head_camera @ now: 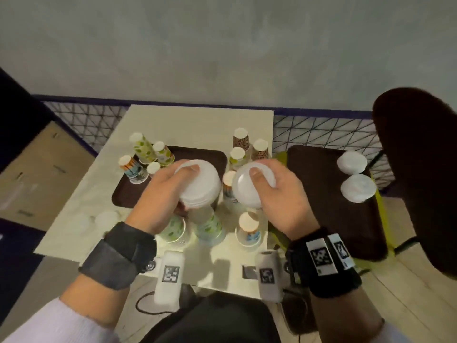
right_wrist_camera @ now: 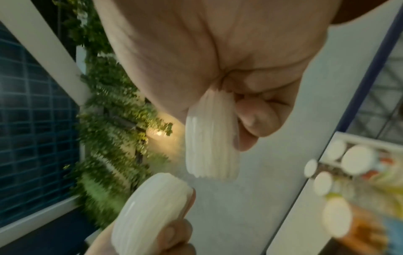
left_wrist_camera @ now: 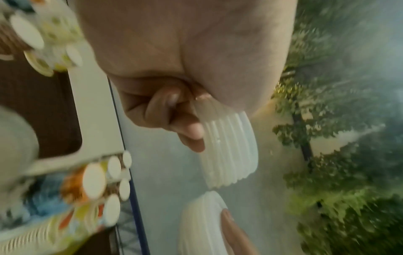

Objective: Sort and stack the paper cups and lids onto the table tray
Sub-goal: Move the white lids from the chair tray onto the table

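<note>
A pale, smooth tabletop (head_camera: 197, 125) is crowded with upturned printed paper cups (head_camera: 142, 147); bare room is left only along its far edge. A dark, round-cornered tray (head_camera: 217, 157) is set on it. Above the tray, a ribbed white lid stack (head_camera: 201, 184) is clasped in the left hand (head_camera: 163, 194), and a thinner stack (head_camera: 252, 181) is pinched in the right hand (head_camera: 282, 201), edges nearly touching.

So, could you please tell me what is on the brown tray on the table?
Upside-down paper cups crowd the brown tray's far left corner. Both hands, left hand and right hand, hold lid stacks above it, hiding its near side.
</note>
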`<state>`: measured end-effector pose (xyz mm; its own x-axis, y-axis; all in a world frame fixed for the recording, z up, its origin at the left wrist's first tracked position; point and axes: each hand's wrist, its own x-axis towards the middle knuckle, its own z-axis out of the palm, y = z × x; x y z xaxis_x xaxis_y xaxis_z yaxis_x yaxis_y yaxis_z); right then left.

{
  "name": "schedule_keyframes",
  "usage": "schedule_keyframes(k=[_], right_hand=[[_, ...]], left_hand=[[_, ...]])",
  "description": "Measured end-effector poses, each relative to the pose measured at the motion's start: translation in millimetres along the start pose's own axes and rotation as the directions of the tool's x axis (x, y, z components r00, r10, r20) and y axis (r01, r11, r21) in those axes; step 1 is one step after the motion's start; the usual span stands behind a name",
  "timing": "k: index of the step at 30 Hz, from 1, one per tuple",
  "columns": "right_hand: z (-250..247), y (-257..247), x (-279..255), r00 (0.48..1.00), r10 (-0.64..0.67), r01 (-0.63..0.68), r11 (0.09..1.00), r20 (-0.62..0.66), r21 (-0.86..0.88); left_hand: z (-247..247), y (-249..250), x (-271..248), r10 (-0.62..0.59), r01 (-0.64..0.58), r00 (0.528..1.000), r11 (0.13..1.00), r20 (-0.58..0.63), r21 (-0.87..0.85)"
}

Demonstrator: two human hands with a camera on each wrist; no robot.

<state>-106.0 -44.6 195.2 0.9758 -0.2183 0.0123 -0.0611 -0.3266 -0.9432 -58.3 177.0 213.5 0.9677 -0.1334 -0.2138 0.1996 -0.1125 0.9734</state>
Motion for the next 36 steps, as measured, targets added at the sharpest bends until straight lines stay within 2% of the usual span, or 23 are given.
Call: schedule_keyframes(k=[5,9,12,14,17,20,23,25,29,33,36], right_hand=[[87.1,-39.9,6.8,0.978,-0.044,0.048,0.999,0.205,-0.012],[146.2,-68.3,15.7,0.956,-0.115,0.111,0.993,0.269,0.033],[195.3,-88.4,27.5,0.949,-0.083,0.065,0.995,0.303,0.071],[232.9,-101.8,35.8,0.958,-0.075,0.049,0.994,0.276,0.099],[293.3,-119.1,48.6,0.971,-0.079,0.05,0.99,0.227,0.128],[353.6,-130.3,63.7,0.972,-0.103,0.097,0.995,0.21,0.037],[409.7,-128.8,78.3,0.94,-0.178,0.227,0.963,0.29,-0.145],[443.1,-125.7,86.1,0.942,-0.052,0.099,0.987,0.331,-0.127],[496.0,-103.6,103.4,0.911,0.156,-0.122,0.986,0.381,-0.112],[538.1,-75.1,123.7,0.858,0.34,-0.258,0.933,0.385,-0.25],[561.4,-55.2,135.2,0.817,0.431,-0.313,0.89,0.384,-0.332]], left_hand=[[-105.7,-2.1,-3.6,-0.031,0.012,0.973,0.996,-0.229,-0.086],[-202.5,-10.7,-0.5,-0.053,0.017,0.924,0.995,-0.38,-0.099],[-268.2,-17.7,4.2,-0.083,0.02,0.882,0.99,-0.465,-0.137],[-309.8,-25.3,11.2,-0.112,0.016,0.86,0.981,-0.498,-0.192],[-365.9,-41.0,27.4,-0.132,0.026,0.851,0.977,-0.508,-0.21],[-409.9,-62.3,49.5,-0.17,0.091,0.843,0.98,-0.511,-0.176],[-440.7,-90.0,69.5,-0.205,0.177,0.834,0.979,-0.512,-0.105],[-455.1,-111.0,83.7,-0.229,0.215,0.838,0.973,-0.495,-0.087],[-468.6,-158.5,112.2,-0.273,0.288,0.842,0.957,-0.466,-0.042],[-468.3,-201.4,135.3,-0.407,0.379,0.785,0.912,-0.466,-0.158],[-470.4,-229.8,148.9,-0.473,0.424,0.743,0.88,-0.474,-0.214]])
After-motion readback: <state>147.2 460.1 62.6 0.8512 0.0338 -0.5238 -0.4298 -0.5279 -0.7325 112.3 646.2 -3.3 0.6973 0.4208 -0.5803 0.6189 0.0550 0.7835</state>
